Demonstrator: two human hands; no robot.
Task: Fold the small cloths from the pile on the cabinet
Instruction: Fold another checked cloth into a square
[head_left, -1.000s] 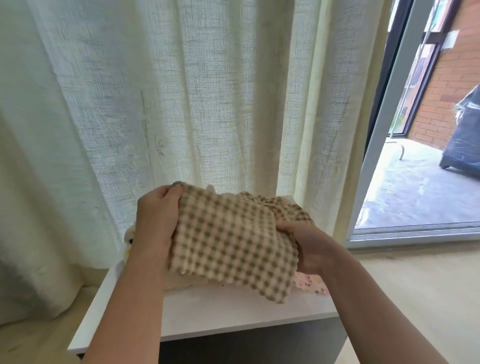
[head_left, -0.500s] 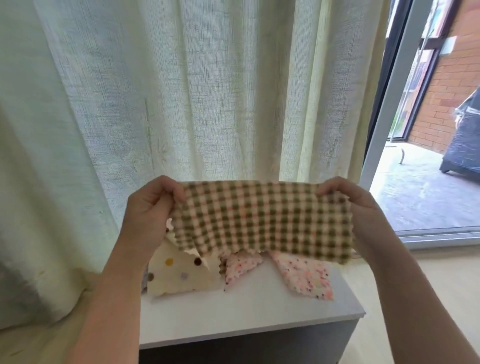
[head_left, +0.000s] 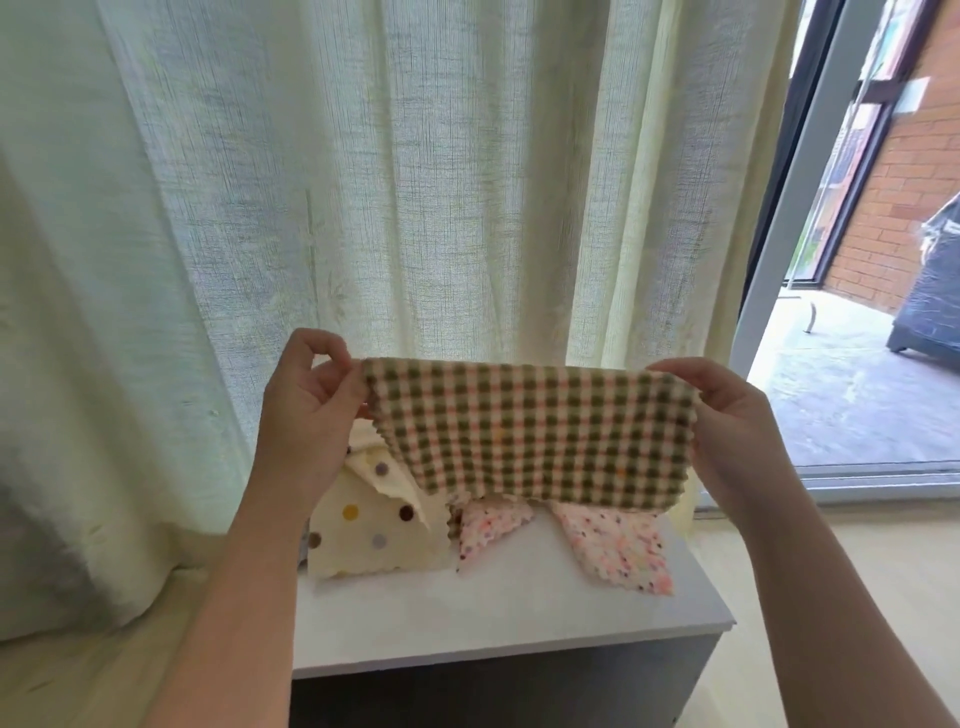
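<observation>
Pinched at top corners by left hand (head_left: 306, 410) and right hand (head_left: 727, 421): checked cloth (head_left: 524, 431), spread between grips, above pile (head_left: 384, 525) on cabinet (head_left: 467, 623). Judged light, soft, limp; best gripped at corners.

Daylight comes through the pale curtain (head_left: 415, 208) behind the hands, so it glows and its weave shows. Past the right hand (head_left: 727, 415) the doorway (head_left: 857, 364) is the brightest patch, the paving (head_left: 841, 405) outside nearly washed out. The checked cloth (head_left: 530, 431) is lit from behind, its near face duller. Left of the left hand (head_left: 306, 410) the curtain's lower folds sink into soft grey shadow. Everything looks slightly soft, and the door frame (head_left: 789, 234) leans near the edge.
</observation>
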